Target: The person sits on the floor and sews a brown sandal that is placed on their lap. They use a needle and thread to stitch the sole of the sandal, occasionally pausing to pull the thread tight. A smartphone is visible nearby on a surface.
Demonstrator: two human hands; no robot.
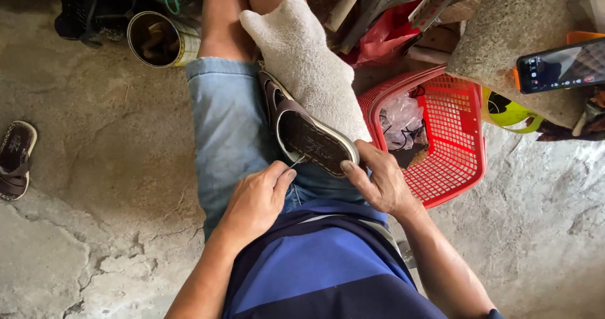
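A brown sandal (309,136) with a pale sole edge lies across the lap, footbed up, against a white towel (309,60).

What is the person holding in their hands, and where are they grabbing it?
The right hand grips a brown sandal by its heel end, on the lap. The left hand pinches a thin needle-like tool at the sandal's edge.

A black rectangular smartphone with a lit screen (561,65) lay on the grey stone slab (504,35) at upper right. An open cylindrical tin can with a pale label (162,39) lay on its side at upper left.
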